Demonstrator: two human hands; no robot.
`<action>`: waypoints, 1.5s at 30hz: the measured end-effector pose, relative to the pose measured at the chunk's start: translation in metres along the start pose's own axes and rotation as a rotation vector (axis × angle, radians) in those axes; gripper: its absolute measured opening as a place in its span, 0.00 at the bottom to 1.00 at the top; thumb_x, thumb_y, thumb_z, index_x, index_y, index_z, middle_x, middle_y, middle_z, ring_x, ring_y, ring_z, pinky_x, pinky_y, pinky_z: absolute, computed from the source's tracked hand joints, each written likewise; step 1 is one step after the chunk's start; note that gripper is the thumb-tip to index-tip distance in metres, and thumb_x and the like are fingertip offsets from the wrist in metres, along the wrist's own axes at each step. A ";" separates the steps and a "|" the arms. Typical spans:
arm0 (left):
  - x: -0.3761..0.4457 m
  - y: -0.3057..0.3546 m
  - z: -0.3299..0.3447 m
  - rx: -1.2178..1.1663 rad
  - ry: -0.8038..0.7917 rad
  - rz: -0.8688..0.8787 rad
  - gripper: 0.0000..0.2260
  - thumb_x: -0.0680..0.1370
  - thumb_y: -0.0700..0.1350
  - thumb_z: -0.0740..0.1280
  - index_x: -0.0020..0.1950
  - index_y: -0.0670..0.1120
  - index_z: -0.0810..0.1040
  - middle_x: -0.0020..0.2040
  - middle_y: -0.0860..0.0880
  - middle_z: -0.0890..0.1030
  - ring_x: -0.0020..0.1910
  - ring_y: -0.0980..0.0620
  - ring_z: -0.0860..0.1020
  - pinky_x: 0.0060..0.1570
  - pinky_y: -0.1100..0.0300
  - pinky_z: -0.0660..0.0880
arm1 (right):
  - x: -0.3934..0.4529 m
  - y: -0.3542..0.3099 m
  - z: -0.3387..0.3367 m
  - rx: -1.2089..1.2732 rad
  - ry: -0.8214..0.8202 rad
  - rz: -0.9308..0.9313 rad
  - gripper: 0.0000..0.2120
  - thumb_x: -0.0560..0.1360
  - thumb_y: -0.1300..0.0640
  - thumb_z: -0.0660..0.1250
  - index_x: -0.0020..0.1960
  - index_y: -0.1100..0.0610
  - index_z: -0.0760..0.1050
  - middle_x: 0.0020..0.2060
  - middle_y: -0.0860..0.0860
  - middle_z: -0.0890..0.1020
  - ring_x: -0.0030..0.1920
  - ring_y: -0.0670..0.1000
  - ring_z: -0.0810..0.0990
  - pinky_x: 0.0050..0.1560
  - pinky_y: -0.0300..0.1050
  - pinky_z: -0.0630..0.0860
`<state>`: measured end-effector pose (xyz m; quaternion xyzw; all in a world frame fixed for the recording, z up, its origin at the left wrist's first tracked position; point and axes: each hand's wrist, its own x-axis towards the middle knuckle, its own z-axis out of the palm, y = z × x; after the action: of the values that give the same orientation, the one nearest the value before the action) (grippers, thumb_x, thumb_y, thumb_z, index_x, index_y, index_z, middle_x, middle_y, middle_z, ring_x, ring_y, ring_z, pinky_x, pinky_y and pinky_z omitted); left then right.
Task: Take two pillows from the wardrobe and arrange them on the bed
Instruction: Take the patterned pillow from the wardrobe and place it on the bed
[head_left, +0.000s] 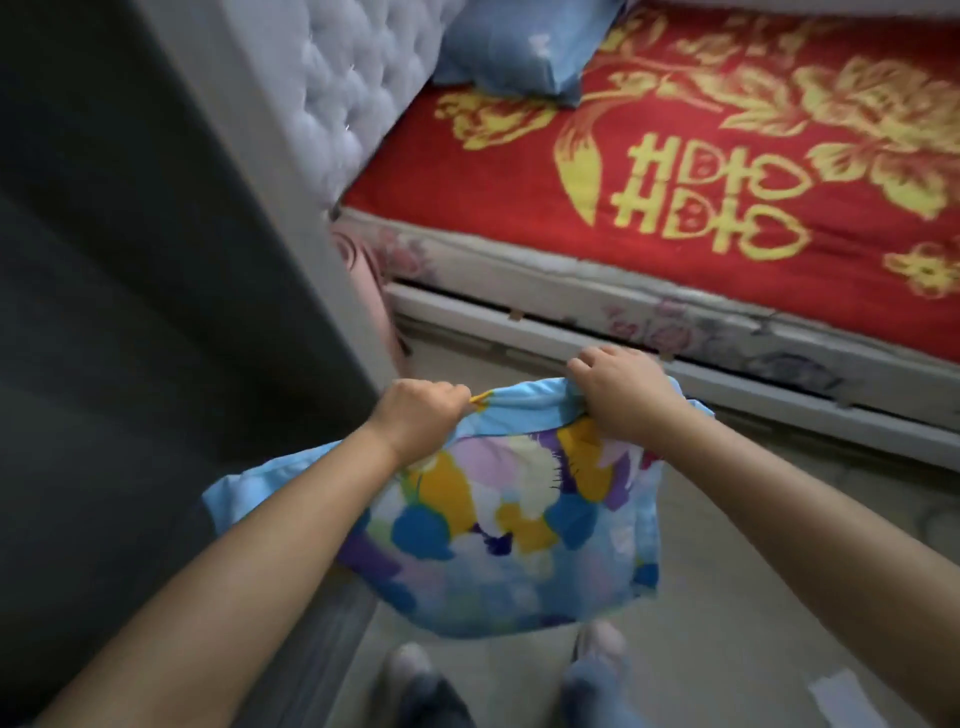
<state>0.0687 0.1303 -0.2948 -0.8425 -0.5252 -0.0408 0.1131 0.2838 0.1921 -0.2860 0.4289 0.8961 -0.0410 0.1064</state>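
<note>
I hold a light blue pillow (498, 525) with a multicoloured patch print over the floor beside the bed. My left hand (421, 415) grips its top edge at the left, and my right hand (618, 389) grips the same edge at the right. The pillow hangs down between my forearms. On the bed (519, 218), covered by a red blanket with yellow flowers and characters, a blue pillow (519, 47) lies at the head end against the tufted grey headboard (358, 88).
A dark wardrobe side (130, 312) fills the left. The white bed frame (675, 369) runs across in front of me. My two feet (498, 680) stand on the pale floor; a white scrap (841, 696) lies at the lower right.
</note>
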 end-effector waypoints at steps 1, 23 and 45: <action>0.029 0.013 -0.006 0.001 0.044 0.005 0.13 0.60 0.42 0.77 0.22 0.41 0.74 0.17 0.45 0.76 0.12 0.49 0.74 0.11 0.71 0.64 | -0.008 0.027 -0.006 -0.020 0.058 0.042 0.11 0.73 0.60 0.61 0.54 0.60 0.69 0.55 0.56 0.75 0.57 0.57 0.73 0.52 0.49 0.70; 0.566 -0.209 -0.231 0.288 0.890 -0.303 0.05 0.69 0.35 0.73 0.39 0.36 0.78 0.36 0.38 0.81 0.35 0.41 0.80 0.26 0.54 0.76 | 0.269 0.346 -0.419 -0.119 1.558 0.144 0.02 0.58 0.68 0.62 0.30 0.65 0.73 0.26 0.61 0.78 0.27 0.57 0.77 0.29 0.47 0.74; 0.591 -0.320 0.201 -0.043 -0.444 -0.527 0.16 0.79 0.47 0.60 0.64 0.43 0.69 0.64 0.42 0.72 0.65 0.43 0.69 0.61 0.50 0.71 | 0.567 0.379 -0.035 0.439 -0.353 0.199 0.16 0.77 0.54 0.60 0.59 0.63 0.72 0.60 0.63 0.75 0.61 0.60 0.73 0.60 0.50 0.73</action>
<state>0.0356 0.8295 -0.3318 -0.6683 -0.7356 0.1044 -0.0362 0.2278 0.8673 -0.3729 0.5137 0.7871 -0.2969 0.1687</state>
